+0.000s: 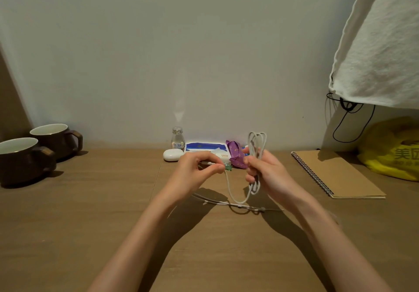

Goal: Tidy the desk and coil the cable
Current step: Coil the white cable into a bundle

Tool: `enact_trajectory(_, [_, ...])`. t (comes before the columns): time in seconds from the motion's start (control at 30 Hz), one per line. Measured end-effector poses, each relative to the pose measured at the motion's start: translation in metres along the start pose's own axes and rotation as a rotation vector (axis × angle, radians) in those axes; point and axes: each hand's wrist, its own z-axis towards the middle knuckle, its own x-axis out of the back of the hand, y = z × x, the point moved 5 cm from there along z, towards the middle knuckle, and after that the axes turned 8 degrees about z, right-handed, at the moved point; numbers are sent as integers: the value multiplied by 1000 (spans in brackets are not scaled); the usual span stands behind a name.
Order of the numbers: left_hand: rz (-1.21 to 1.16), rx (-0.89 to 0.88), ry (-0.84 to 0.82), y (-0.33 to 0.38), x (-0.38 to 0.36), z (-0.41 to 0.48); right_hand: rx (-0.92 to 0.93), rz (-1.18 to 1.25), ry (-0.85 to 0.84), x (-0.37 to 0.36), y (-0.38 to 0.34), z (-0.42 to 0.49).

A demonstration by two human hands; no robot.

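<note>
At frame centre the right hand point(264, 173) grips a bundle of white cable point(256, 153) loops, upright above the wooden desk point(90, 212). The left hand point(199, 169) pinches the cable's free end; the plug is mostly hidden by fingers. Slack sags between them. Behind, small packets are partly blocked. Two brown mugs point(40, 149) sit left, a spiral notebook point(335, 173) right, plain wall beyond.

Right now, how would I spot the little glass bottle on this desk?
Look along the back edge of the wooden desk where it meets the wall. The glass bottle stands upright near the middle, behind a white oval case. It is the only clear, upright thing there.
</note>
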Motion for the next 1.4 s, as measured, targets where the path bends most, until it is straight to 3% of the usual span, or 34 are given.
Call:
enact_trajectory(0.2, [-5, -22, 34, 3, -4, -2, -157, -163, -180, -20, 22, -11])
enact_trajectory(0.43, [59, -72, 90, 7, -3, -2, -164, -298, -180, -22, 25, -13])
enact_trajectory(0.7, [17, -64, 186, 2, 2, 1, -208, -30, -293, -34, 26, -16])
enact_trajectory(0.8, [49, -92, 181, 0, 3, 2, -228, -89, -293, -33, 23, -18])
enact_trajectory(0.9, [197, -167, 202, 1, 5, 2, -222, -225, -292, -27, 19, -18])
enact_trajectory(1.03, [584, -350, 264, 4, 7, 0, -216, -370, -252, -14, 15, -16])
enact_trajectory(1.2, [1050, -634, 106, 9, -30, 0, -338, -382, -303, -5, 14, -19])
enact_trajectory(1.4, [1060, -678, 34, 4, -48, -4, -419, -523, -441, -6, 15, -25])
